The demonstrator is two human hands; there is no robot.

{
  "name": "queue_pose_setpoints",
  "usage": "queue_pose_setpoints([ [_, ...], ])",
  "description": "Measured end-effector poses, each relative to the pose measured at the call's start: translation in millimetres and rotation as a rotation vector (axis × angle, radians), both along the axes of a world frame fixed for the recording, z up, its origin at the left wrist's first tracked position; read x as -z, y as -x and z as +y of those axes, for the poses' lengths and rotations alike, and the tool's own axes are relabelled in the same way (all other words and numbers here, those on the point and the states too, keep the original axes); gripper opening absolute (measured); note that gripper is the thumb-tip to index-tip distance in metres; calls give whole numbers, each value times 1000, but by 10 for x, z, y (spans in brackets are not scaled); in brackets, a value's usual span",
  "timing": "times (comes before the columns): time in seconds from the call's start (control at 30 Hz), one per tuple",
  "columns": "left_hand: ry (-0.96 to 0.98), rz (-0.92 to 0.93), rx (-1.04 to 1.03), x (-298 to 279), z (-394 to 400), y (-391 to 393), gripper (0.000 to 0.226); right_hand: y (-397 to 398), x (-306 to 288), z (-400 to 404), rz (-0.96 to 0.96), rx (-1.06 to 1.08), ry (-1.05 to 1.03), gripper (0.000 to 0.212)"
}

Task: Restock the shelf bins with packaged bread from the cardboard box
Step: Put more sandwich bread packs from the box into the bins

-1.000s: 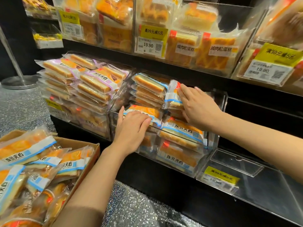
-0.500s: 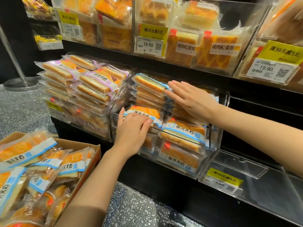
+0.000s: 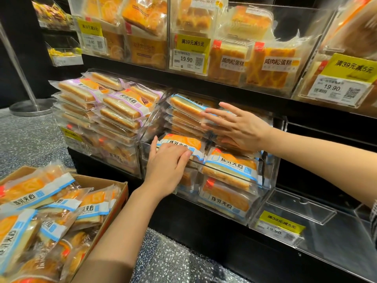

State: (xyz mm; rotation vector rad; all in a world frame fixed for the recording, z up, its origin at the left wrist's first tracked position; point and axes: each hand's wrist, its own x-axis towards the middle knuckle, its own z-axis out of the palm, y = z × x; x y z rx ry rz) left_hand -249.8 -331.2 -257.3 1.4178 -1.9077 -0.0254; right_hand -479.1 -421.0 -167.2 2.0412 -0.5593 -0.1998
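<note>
A clear acrylic shelf bin (image 3: pixel 267 174) holds stacked blue-banded bread packs. My left hand (image 3: pixel 166 166) rests on the front-left pack (image 3: pixel 181 142), fingers lying over its label. My right hand (image 3: pixel 236 127) lies flat with straight fingers on the packs stacked at the back of the bin (image 3: pixel 185 104). Another blue-banded pack (image 3: pixel 230 168) sits at the bin's front right. The cardboard box (image 3: pixel 119 193) stands at the lower left, filled with several more blue-banded packs (image 3: pixel 38 193).
A neighbouring bin to the left holds purple-banded packs (image 3: pixel 122 103). The upper shelf carries cake packs (image 3: pixel 279 64) and price tags (image 3: pixel 188 54). An acrylic bin (image 3: pixel 302 213) with nothing in it sits at the lower right. A metal stand base (image 3: pixel 30 108) is on the speckled floor.
My right hand laid the pack it held upright down into the back of the bin and now spreads flat over the stack. My left hand stays on the front pack.
</note>
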Motion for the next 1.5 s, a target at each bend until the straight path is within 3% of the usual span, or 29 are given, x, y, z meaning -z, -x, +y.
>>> queue_pose_setpoints([
  [0.23, -84, 8, 142, -59, 48, -103, 28, -108, 37, 52, -50, 227, -64, 76],
  [0.3, -156, 130, 229, -96, 74, -170, 22, -218, 60, 178, -116, 219, -89, 71],
  [0.4, -259, 394, 321, -163, 164, -308, 14, -483, 27, 367, -217, 13, -101, 50],
  [0.47, -264, 481, 299, -210, 215, -428, 15, -733, 7, 491, -305, -110, -139, 28],
  [0.53, -244, 502, 223, -241, 250, -576, 16, -1010, -34, 610, -440, -154, -190, 30],
  [0.67, -254, 532, 27, -197, 322, -987, 14, -1611, -154, 832, -790, -121, -503, 26],
  [0.83, -559, 344, -28, -61, 572, -1552, 11, -2233, 77, 879, -987, -79, -850, 24],
  [1.03, -859, -63, -283, 113, 963, -2166, 22, -2772, 682, 943, -777, 33, -1129, 22],
  [1.17, -1025, -158, -414, 214, 1280, -2461, 30, -3029, 1027, 970, -669, 134, -1223, 24],
  [1.3, -1181, -182, -482, 359, 1544, -2776, 20, -3383, 1394, 1068, -607, 226, -1330, 25],
  [1.4, -1188, -179, -538, 372, 1693, -2991, 26, -3716, 1614, 1170, -658, 254, -1472, 26],
  [1.5, -1191, -206, -577, 364, 1799, -3117, 27, -4026, 1802, 1243, -741, 244, -1439, 33],
])
